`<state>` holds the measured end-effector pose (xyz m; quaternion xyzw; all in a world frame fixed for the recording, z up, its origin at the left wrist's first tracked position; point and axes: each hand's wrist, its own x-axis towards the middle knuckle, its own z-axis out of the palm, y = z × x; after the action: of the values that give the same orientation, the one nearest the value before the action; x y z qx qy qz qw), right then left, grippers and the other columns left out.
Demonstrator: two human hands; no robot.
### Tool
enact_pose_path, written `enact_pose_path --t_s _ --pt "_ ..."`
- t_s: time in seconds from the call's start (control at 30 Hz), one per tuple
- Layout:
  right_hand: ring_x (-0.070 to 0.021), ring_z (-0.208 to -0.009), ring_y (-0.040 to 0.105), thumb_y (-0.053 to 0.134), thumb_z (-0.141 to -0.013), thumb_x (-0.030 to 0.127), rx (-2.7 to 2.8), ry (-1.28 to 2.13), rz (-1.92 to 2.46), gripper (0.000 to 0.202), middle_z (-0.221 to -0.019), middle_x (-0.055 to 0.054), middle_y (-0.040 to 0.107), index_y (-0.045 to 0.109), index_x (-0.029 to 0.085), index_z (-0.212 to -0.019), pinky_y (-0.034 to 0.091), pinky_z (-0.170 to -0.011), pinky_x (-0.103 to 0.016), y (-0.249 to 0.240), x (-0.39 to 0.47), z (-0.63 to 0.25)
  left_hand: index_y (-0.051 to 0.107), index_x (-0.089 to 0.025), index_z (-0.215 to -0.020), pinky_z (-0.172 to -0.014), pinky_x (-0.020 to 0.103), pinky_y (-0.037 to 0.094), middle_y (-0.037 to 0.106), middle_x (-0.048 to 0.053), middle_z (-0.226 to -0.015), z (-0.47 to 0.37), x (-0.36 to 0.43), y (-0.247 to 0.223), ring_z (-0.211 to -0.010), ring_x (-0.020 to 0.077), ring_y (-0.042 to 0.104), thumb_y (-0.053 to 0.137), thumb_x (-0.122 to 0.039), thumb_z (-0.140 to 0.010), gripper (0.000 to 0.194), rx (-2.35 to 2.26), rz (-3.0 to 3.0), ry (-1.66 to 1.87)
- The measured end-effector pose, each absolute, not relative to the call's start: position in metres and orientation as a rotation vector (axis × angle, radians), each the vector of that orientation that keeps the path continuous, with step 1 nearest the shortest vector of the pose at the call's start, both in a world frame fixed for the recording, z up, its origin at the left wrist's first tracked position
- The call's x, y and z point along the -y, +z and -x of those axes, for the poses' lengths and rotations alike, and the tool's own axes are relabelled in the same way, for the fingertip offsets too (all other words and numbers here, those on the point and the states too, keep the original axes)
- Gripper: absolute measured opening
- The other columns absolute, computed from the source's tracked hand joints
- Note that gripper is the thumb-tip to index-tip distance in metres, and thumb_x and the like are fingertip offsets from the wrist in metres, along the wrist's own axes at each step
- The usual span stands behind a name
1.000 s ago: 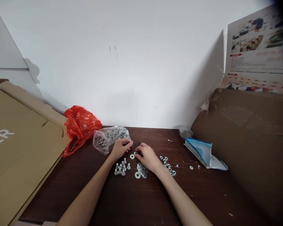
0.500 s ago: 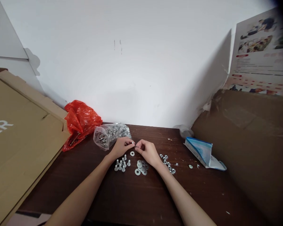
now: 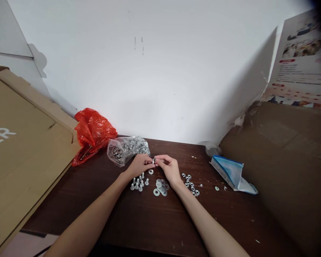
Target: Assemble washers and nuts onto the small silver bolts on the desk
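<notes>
My left hand (image 3: 142, 164) is closed in a pinch, with a small silver metal fastener (image 3: 153, 161) at its fingertips. Opposite it, my right hand (image 3: 169, 168) pinches at the same small piece, fingertips nearly meeting the left ones. Fingers cover most of it, so I cannot tell whether it is a bolt or a nut. Just below lies a single washer (image 3: 151, 172). Bolts (image 3: 137, 182) stand on their heads near my left wrist. Flat washers (image 3: 160, 187) lie heaped between my forearms, and a group of nuts (image 3: 190, 184) sits right of my right wrist.
A clear plastic bag of metal fasteners (image 3: 128, 148) lies behind my left hand, beside a red plastic bag (image 3: 93, 126). Cardboard boxes (image 3: 32, 153) flank the dark table (image 3: 147, 225). A blue and white packet (image 3: 231, 173) and small scraps lie at the right.
My right fingertips have come up against the piece at my left fingertips, closing the small gap between the hands. The view has shifted slightly; the piles look unchanged.
</notes>
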<state>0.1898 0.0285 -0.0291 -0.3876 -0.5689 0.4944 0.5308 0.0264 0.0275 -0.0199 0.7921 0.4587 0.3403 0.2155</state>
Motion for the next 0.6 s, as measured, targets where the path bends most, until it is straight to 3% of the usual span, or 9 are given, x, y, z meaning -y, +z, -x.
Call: enact_pose_path --t_s 0.27,0.6 --pt "-0.0155 -0.073 0.06 0.056 -0.079 0.021 1.801 0.678 0.868 0.014 -0.087 -0.007 0.065 0.069 0.018 -0.078 0.051 -0.07 -0.03 -0.016 -0.02 -0.194 0.059 -0.013 -0.058 -0.054 0.02 0.031 0.047 -0.001 -0.06 -0.026 -0.029 -0.02 -0.056 0.0087 0.041 0.059 -0.029 -0.076 0.024 -1.272 -2.194 0.934" --pt "-0.016 -0.077 0.061 0.055 -0.08 0.016 1.91 0.616 0.839 0.014 -0.091 -0.007 0.063 0.068 0.018 -0.083 0.051 -0.075 -0.03 -0.018 -0.022 -0.197 0.061 -0.013 -0.063 -0.056 0.021 0.031 0.048 -0.001 -0.061 -0.027 -0.027 -0.016 -0.058 0.0097 0.043 0.058 -0.027 -0.076 0.019 -1.272 -2.183 0.925"
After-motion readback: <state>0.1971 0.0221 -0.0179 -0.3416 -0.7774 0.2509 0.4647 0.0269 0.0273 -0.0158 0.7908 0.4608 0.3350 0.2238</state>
